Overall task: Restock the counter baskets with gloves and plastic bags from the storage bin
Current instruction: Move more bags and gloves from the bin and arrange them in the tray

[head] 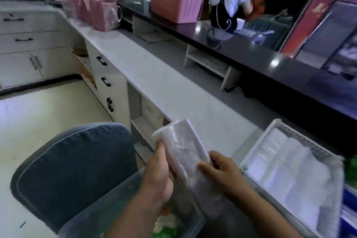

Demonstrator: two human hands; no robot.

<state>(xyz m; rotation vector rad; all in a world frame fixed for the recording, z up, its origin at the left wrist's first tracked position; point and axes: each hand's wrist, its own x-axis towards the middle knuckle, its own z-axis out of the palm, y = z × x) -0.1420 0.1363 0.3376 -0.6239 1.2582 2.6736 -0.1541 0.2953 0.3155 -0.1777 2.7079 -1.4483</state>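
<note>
While both hands work above it, the clear storage bin (pixel 108 216) sits at bottom centre, partly on a blue-cushioned chair (pixel 73 162); inside, only green and orange scraps show through the wall, contents too blurred to name. White slotted basket (pixel 249 152) stands on the pale counter (pixel 154 75) to the right, holding flat folded stacks of white/clear plastic, roughly filling the floor of it. Exact item type in the basket cannot be told. Pink basket (pixel 173 2) rests on the dark upper ledge (pixel 241 48) far back; its contents not visible. Pink paper bags (pixel 100 11) and a clear jug (pixel 65 0) stand at the counter's far end.

Pack of plastic bags (pixel 179 147) is held in the air between bin and white basket, tilted, upper end pointing away to the left. Left hand (pixel 158 174) wraps the pack's lower left edge, thumb pressed along the face, fingers curled behind, closed on it. Right hand (pixel 222 172) grips the lower right end, thumb on top, fingers folded underneath, pinching the loose wrapper that trails down toward the bin. Neither hand touches the basket or bin.

Another person in a white top and dark apron (pixel 228 0) stands beyond the ledge, back turned.
</note>
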